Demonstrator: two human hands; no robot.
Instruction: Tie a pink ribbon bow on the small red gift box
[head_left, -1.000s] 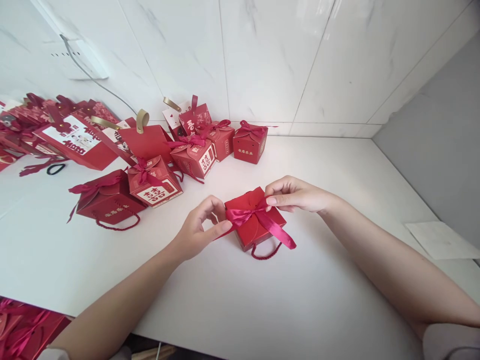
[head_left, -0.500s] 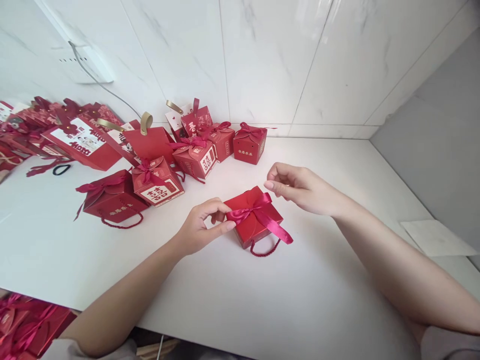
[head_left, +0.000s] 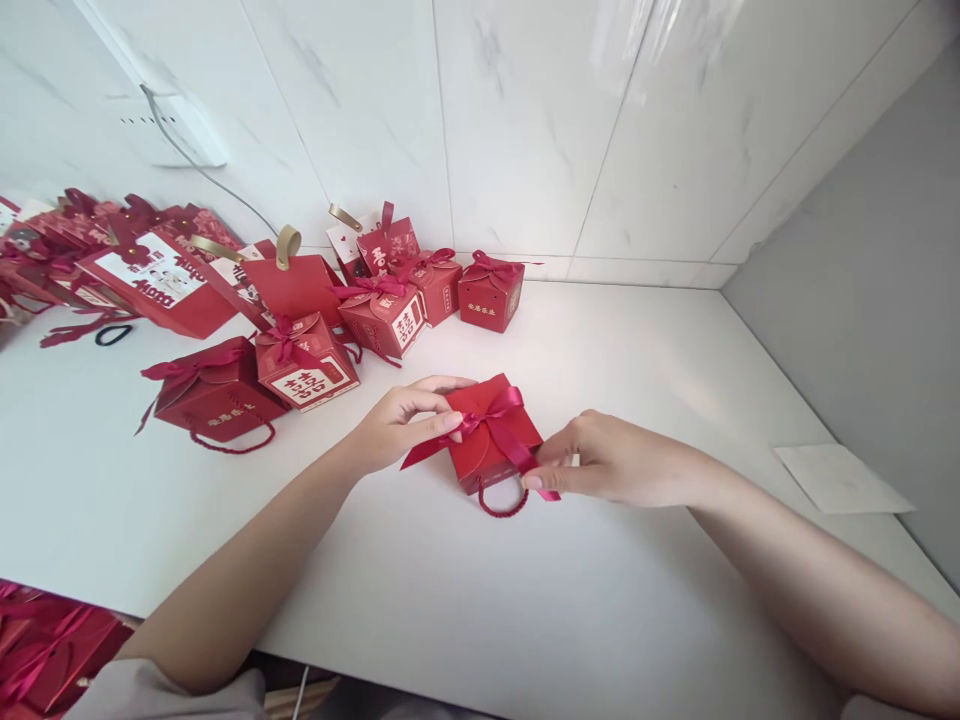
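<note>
A red gift box (head_left: 480,462) with a twisted cord handle (head_left: 504,514) stands on the white table in front of me. Across its folded top lies a bright pink-red satin ribbon (head_left: 507,434) tied in a bow. My left hand (head_left: 409,425) is at the box's left side, thumb and fingers pinching the bow's left loop near the knot, while one ribbon tail hangs out below it. At the right front corner, my right hand (head_left: 611,458) pinches the other ribbon tail close to its end. Its fingertips are partly hidden behind the hand.
Several finished-looking red boxes with bows (head_left: 307,365) stand at the back left. Red bags (head_left: 161,275) crowd the far left. A black hair tie (head_left: 113,334) lies by them. At right is a white sheet (head_left: 844,478); more boxes (head_left: 52,650) sit below the table's left edge.
My right hand has come down from above the box and taken the right ribbon tail. My left hand has shifted inward toward the knot, and the left tail now shows.
</note>
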